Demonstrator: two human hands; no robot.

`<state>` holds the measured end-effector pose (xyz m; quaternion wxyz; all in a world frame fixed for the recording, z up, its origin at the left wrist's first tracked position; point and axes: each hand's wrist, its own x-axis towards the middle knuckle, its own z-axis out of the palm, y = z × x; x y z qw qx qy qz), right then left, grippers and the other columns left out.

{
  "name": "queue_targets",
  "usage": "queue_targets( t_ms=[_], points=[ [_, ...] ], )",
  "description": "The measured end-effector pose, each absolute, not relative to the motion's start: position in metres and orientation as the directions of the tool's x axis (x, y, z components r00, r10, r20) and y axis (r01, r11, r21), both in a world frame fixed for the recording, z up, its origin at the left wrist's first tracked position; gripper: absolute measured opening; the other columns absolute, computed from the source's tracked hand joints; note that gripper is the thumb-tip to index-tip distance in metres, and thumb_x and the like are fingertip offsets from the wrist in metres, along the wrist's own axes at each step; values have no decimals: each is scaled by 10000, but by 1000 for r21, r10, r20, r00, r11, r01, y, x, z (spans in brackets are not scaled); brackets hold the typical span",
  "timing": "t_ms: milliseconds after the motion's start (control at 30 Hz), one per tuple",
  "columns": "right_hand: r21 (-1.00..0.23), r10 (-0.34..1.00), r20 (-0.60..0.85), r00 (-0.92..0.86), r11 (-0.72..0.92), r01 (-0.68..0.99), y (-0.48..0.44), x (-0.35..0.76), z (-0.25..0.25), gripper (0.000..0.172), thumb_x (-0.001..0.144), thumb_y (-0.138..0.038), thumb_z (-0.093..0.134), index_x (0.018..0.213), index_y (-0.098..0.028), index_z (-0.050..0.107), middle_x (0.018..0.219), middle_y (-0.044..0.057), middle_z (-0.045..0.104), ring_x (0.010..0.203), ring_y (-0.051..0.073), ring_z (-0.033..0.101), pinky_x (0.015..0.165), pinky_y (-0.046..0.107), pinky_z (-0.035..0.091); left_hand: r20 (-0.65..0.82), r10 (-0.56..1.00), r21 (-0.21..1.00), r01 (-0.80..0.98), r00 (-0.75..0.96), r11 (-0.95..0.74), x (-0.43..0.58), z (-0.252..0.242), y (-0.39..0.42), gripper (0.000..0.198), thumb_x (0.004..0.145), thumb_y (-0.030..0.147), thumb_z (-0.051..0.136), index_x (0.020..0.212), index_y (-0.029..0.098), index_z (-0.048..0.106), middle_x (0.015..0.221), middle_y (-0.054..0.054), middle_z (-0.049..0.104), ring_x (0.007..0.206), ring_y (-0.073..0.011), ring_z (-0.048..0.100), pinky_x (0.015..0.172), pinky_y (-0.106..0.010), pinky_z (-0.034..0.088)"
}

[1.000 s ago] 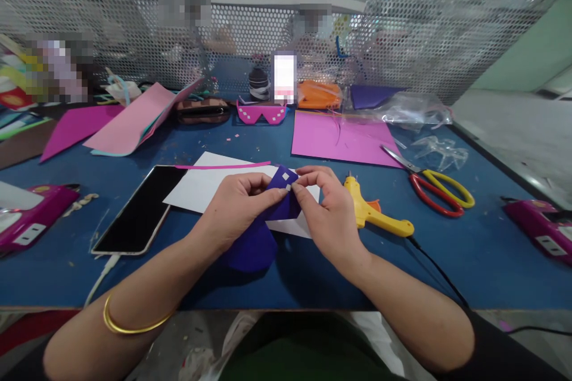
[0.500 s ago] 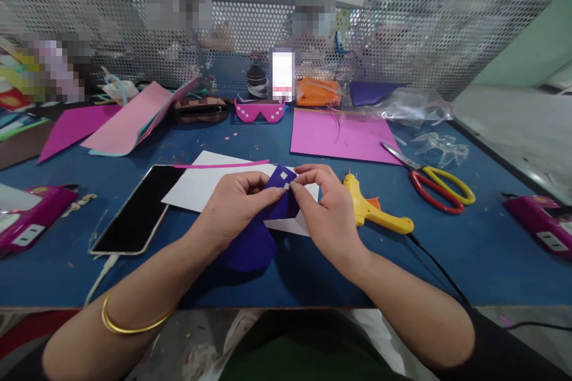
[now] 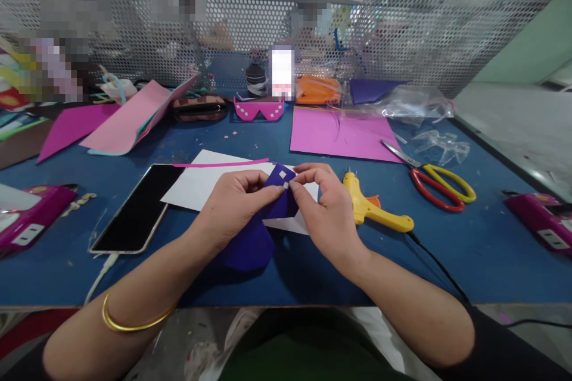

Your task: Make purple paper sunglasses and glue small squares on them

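Observation:
A dark blue cut-out sheet [image 3: 250, 247], apparently foam or card, is pinched between the thumb and fingers of my left hand [image 3: 235, 199]. Near its upper end sits a small white square [image 3: 283, 174]. A second small white square [image 3: 286, 185] lies just below, between both thumb tips. My right hand [image 3: 328, 208] has its thumb and forefinger pressed together at that second square, touching the blue piece. Under the hands lies white paper [image 3: 192, 187]. Part of the blue piece is hidden behind my left hand.
A yellow glue gun [image 3: 378, 214] lies right of my right hand, with scissors [image 3: 440, 187] beyond. Left is a phone [image 3: 134, 211] on a cable. Behind stand pink glasses [image 3: 259, 109] with white squares and a pink sheet [image 3: 344, 134]. Magenta power strips [image 3: 543, 220] sit at both sides.
Almost nothing differs. Both hands keep their pinch at the second white square, and the view has shifted very slightly.

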<state>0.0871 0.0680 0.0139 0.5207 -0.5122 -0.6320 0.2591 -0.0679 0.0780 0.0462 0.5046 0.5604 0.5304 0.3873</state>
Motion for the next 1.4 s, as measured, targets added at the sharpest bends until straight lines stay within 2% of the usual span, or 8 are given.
queue_targets(
  t_ms=[133, 300, 400, 600, 867, 1033, 1400],
  points=[
    [-922, 948, 304, 93, 269, 277, 67, 88, 18, 34, 865, -211, 588, 878, -222, 618, 1009, 39, 673, 1001, 188, 625, 900, 382, 471, -120, 985, 973, 213, 121, 92, -68, 47, 77, 202, 716, 368, 747, 710, 169, 714, 680, 18, 645, 636, -113, 532, 605, -235, 404],
    [-996, 986, 93, 141, 94, -1, 72, 90, 19, 195, 804, -333, 657, 936, -223, 567, 851, 19, 669, 836, 183, 639, 784, 377, 499, -160, 981, 971, 195, 105, 138, -68, 48, 76, 209, 699, 378, 761, 710, 177, 707, 681, 3, 669, 610, -123, 543, 566, -243, 402],
    [-998, 997, 8, 81, 13, -65, 74, 91, 18, 285, 737, -328, 708, 958, -232, 556, 814, -8, 664, 787, 167, 640, 739, 358, 499, -162, 980, 971, 197, 114, 138, -68, 48, 76, 199, 697, 369, 762, 720, 177, 713, 699, 3, 680, 637, -125, 561, 594, -240, 414],
    [-999, 998, 7, 59, 9, -44, 73, 90, 19, 298, 703, -295, 716, 947, -225, 559, 762, -34, 643, 740, 146, 621, 700, 335, 498, -169, 976, 968, 207, 137, 139, -68, 47, 77, 205, 694, 369, 764, 691, 173, 700, 668, 19, 661, 613, -109, 546, 571, -224, 388],
    [-1000, 999, 10, 42, 10, -4, 70, 90, 21, 292, 713, -277, 698, 964, -224, 558, 794, -11, 675, 749, 153, 631, 671, 324, 509, -151, 979, 970, 212, 141, 119, -68, 46, 78, 211, 695, 374, 758, 661, 180, 681, 631, 26, 640, 572, -113, 522, 542, -233, 373],
    [-999, 999, 3, 35, 5, -38, 71, 89, 21, 278, 717, -254, 699, 956, -221, 561, 778, -15, 677, 731, 146, 629, 663, 313, 513, -134, 981, 968, 229, 138, 100, -67, 48, 77, 208, 700, 359, 748, 636, 176, 674, 604, 37, 604, 566, -105, 496, 548, -230, 369],
    [-999, 999, 19, 44, 21, -40, 72, 91, 19, 253, 721, -249, 694, 942, -226, 571, 769, -25, 647, 709, 133, 607, 658, 311, 504, -181, 960, 981, 111, 211, 161, -70, 44, 77, 142, 725, 320, 752, 776, 188, 746, 745, -4, 721, 666, -134, 613, 628, -240, 445]
  ],
)
